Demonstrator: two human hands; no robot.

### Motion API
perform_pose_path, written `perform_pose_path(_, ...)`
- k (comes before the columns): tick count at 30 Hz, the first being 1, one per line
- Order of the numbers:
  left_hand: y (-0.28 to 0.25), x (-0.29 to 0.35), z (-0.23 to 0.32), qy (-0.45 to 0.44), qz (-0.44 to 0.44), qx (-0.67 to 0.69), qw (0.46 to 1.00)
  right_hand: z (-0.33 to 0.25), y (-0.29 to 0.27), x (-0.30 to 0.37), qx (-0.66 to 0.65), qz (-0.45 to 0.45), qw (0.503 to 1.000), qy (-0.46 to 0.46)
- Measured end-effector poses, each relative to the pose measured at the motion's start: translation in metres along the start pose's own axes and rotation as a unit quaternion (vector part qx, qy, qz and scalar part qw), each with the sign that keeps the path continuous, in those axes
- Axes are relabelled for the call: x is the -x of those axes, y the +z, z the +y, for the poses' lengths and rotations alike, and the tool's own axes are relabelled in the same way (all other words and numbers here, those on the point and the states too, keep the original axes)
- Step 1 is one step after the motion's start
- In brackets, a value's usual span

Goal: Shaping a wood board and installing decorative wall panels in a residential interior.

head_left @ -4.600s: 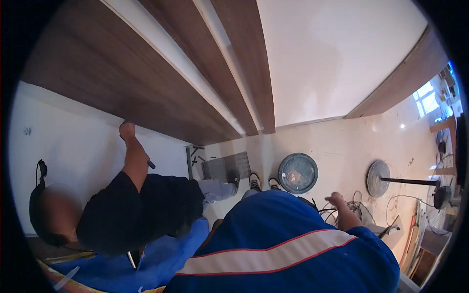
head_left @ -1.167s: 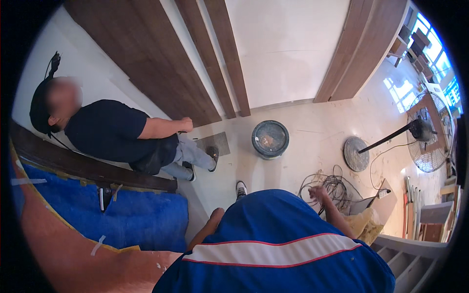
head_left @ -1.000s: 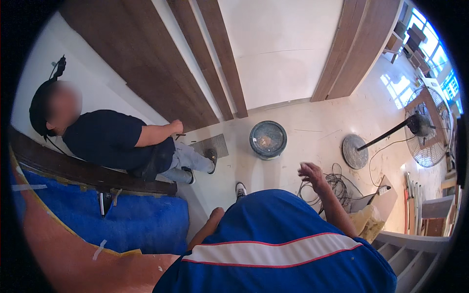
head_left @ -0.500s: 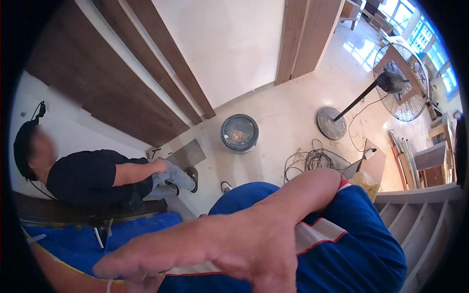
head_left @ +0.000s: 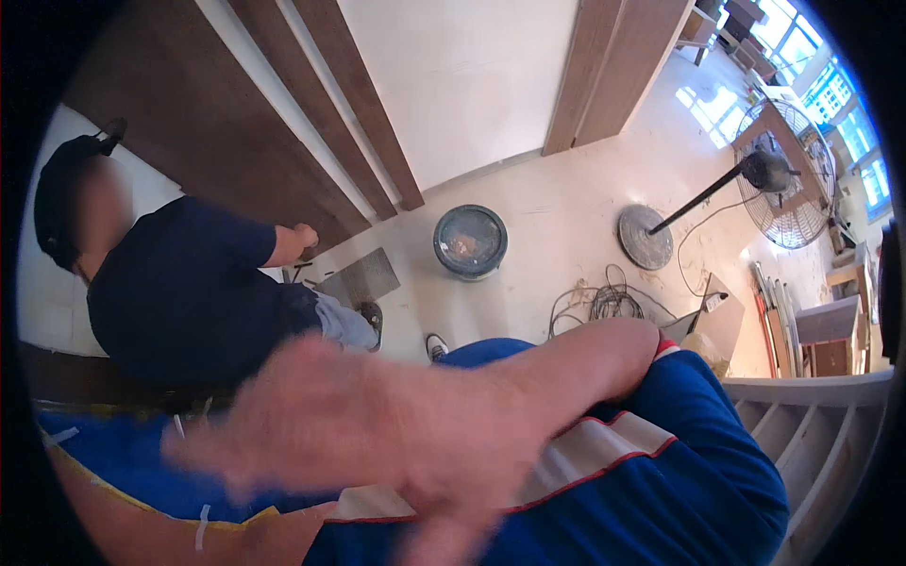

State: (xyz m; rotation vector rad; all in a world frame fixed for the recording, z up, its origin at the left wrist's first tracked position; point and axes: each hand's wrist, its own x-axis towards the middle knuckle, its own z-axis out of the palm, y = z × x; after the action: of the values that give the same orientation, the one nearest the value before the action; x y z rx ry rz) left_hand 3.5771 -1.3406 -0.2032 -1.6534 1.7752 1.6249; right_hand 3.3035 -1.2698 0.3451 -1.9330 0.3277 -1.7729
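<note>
My right hand (head_left: 377, 424) reaches leftward across my blue shirt (head_left: 651, 491), the bent arm coming from the right. Motion smears it, but the thumb stands apart from the stretched fingers and nothing shows in the grip. The fingertips are over a blue sheet (head_left: 104, 462) edged with yellow tape, with small white tape strips (head_left: 203, 528) across the edge. Below that sheet lies a plain orange-brown surface (head_left: 142, 538). Whether the hand touches the sheet cannot be made out. My left hand is out of view.
A person in a dark T-shirt and cap (head_left: 189, 292) is at the left, by brown wall panels (head_left: 198, 123). A dark round bucket (head_left: 470, 242) stands mid-floor. Farther right are coiled cables (head_left: 613, 302), a pedestal fan (head_left: 783, 174) and a pale slatted rack (head_left: 802, 424).
My right hand has blurred and shifted upward, its thumb now lower down. The other person has leaned toward the right, one hand raised nearer the panels. The view has shifted slightly.
</note>
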Motion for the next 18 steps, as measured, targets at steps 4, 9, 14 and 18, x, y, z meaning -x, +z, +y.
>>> perform_pose_path(4,-0.006,0.003,0.039,-0.006,-0.023,0.192,0.981,0.065,-0.034,0.041,0.248,-0.041,0.953,0.167)
perform_pose_path(9,-0.021,0.020,0.132,0.022,-0.031,0.283,0.958,0.115,-0.069,0.142,0.131,0.046,0.802,0.581)
perform_pose_path(14,-0.045,0.098,0.256,0.124,-0.163,0.449,0.870,0.117,-0.074,0.231,0.173,0.213,0.756,0.594)
perform_pose_path(18,-0.052,0.163,0.320,0.270,-0.260,0.426,0.823,0.103,-0.076,0.247,0.144,0.173,0.771,0.595)
